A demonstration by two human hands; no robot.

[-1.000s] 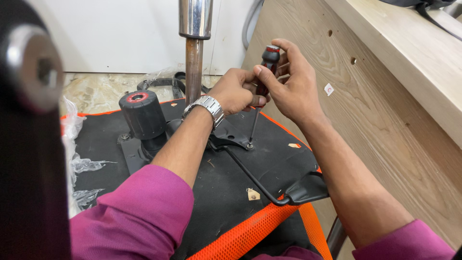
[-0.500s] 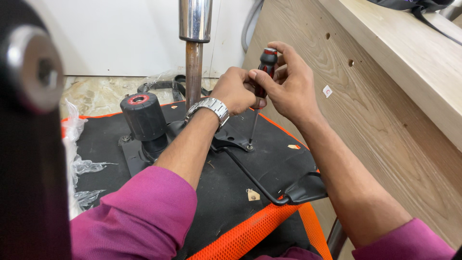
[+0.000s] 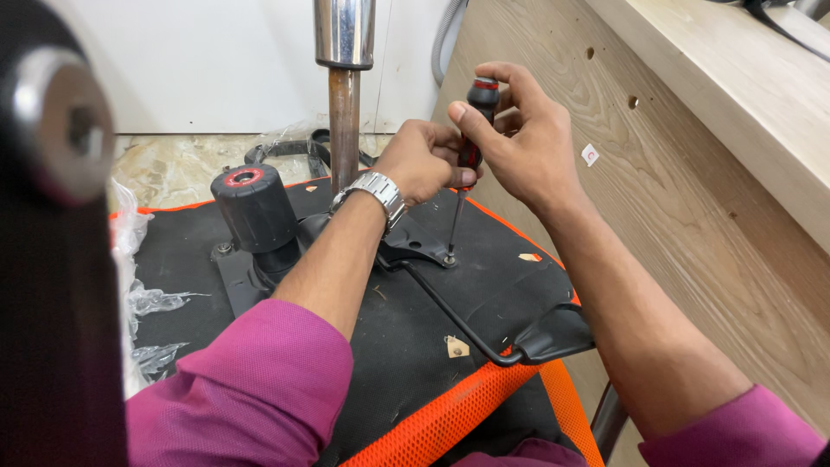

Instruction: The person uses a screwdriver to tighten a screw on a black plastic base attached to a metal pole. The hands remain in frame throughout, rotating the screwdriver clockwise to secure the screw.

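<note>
Head view: both hands grip screwdriver point(image 3: 468, 156), right hand point(image 3: 519, 138) closed on handle top, left hand point(image 3: 425, 162) wrapped just below, shaft near upright, tip down in screw point(image 3: 449, 258) on bracket point(image 3: 415, 246) mid-seat.

Light was bright and even, shadows soft; the chrome column point(image 3: 344, 33) glared, and a dark near object point(image 3: 52, 242) seemed blurred.

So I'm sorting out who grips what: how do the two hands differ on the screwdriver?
The right hand pinches the top of the screwdriver handle; the left hand wraps it lower down. The left wrist wears a metal watch; the right wrist is bare. Both hold the same upright tool, its tip on a screw.
</note>
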